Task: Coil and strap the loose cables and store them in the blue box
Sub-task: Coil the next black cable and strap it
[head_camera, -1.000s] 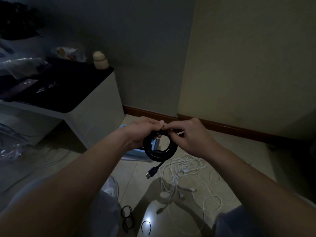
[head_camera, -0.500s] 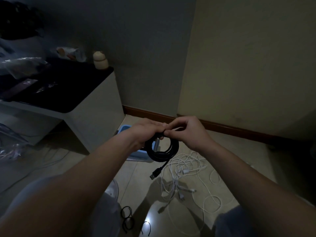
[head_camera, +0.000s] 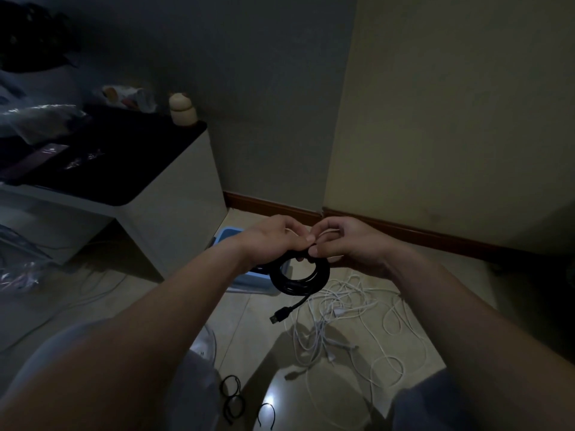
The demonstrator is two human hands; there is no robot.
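One wide-angle head camera, looking forward and down, facing a wall corner (head_camera: 339, 150) and floor (head_camera: 249, 325), framing left hand (head_camera: 273, 241) and right hand (head_camera: 351, 244) close up.

On my left stands a white cabinet (head_camera: 174, 213) with a black top (head_camera: 124, 157). A small beige jar (head_camera: 183, 109) sits on its far right corner, and a crumpled wrapper (head_camera: 127, 98) lies just left of the jar. Further left on that top I see a clear plastic bag (head_camera: 37, 116) and a flat dark item (head_camera: 37, 157) I cannot make out. More crinkled plastic (head_camera: 18, 272) lies on the tiled floor (head_camera: 242, 321) at the left edge. Far ahead, a brown skirting board (head_camera: 435, 237) runs along the foot of a grey wall (head_camera: 249, 88) and a cream wall (head_camera: 451, 104), which meet in a corner.
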